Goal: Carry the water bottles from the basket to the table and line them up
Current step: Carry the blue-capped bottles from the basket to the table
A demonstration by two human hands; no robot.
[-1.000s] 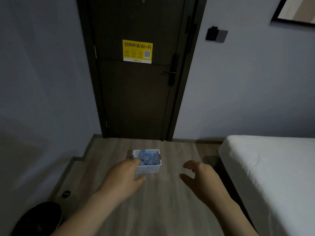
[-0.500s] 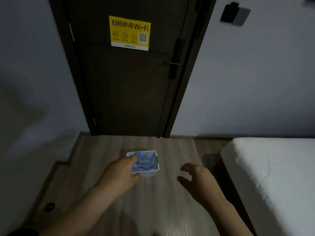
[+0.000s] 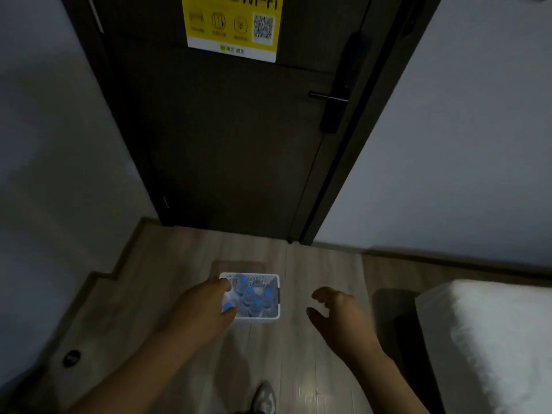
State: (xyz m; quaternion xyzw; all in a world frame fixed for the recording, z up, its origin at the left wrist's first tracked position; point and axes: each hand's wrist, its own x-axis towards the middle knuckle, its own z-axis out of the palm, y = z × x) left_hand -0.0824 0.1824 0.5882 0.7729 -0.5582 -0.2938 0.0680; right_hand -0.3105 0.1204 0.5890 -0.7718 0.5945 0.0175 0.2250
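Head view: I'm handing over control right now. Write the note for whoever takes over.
Left hand: at the left rim of the basket, fingers around a blue-capped bottle there; whether it grips is unclear.
Right hand: open, holds nothing, in the air right of the basket.
Things: the basket stands on the floor before the door, with several water bottles upright inside. The table is out of view.
Done: no bottle is out of the basket.
Left: carry every bottle to the table and line them up.
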